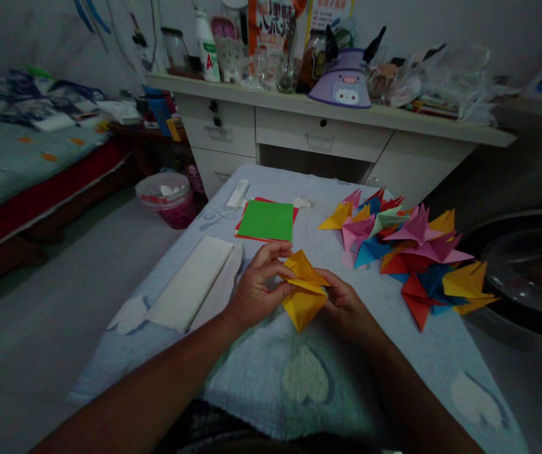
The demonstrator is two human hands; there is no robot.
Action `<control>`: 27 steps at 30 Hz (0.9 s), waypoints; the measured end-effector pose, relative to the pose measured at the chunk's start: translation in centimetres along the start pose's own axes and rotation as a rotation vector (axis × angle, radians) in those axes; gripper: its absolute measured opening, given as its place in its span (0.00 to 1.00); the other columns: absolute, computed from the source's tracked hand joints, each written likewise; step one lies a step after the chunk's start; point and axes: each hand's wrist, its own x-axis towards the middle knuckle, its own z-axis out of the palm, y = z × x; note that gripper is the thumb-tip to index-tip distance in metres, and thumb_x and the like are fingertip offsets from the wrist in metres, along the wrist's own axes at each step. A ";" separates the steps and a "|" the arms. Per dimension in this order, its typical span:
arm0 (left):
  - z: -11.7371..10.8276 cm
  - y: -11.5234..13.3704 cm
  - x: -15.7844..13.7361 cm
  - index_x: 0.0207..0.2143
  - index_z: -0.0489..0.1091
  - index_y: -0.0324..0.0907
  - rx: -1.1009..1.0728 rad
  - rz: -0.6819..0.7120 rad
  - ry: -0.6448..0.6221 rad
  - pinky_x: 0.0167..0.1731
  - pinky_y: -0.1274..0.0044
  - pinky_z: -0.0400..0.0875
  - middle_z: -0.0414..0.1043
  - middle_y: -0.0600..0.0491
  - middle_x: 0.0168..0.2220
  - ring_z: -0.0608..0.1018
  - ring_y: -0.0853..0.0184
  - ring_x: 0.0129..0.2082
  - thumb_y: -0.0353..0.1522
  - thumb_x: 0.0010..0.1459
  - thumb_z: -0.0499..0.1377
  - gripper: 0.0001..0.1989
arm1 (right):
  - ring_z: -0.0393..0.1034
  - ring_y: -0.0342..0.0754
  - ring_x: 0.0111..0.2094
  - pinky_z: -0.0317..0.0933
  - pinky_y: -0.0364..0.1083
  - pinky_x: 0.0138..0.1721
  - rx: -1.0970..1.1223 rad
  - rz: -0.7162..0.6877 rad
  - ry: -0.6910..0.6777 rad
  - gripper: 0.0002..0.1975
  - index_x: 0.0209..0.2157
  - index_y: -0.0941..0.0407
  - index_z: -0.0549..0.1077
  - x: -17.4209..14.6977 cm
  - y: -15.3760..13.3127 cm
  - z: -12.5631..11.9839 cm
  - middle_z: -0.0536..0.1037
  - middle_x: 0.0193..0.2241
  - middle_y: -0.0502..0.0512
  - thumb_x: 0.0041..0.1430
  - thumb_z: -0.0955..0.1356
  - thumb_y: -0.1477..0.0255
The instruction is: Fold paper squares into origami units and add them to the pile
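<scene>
A yellow sheet of origami paper [305,301], folded into a pointed diamond-like shape, is held between my two hands above the cloth. My left hand [262,287] pinches its left side between thumb and fingers. On the right side, my right hand [344,306] grips the same paper, with some of its fingers hidden behind it. Just beyond lies a stack of square paper [266,221], green on top with red edges showing beneath. To the right sits a heap of folded paper cranes [413,236] in pink, yellow, red, blue and pale green.
A cloth-covered table [306,378] lies under my hands. On its left are a long white folded piece [193,284] and a small white stick-like object [237,194]. Behind stands a cluttered desk [290,110]; a bin [169,198] is on the floor, a bed [39,151] further left.
</scene>
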 end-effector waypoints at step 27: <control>1.6 0.3 -1.2 0.38 0.70 0.46 0.523 0.606 -0.156 0.47 0.72 0.65 0.64 0.54 0.48 0.64 0.64 0.48 0.29 0.58 0.62 0.06 | 0.58 0.59 0.56 0.36 0.66 0.60 -1.181 -0.479 0.295 0.10 0.34 0.49 0.76 0.6 -1.9 0.3 0.77 0.45 0.51 0.55 0.67 0.77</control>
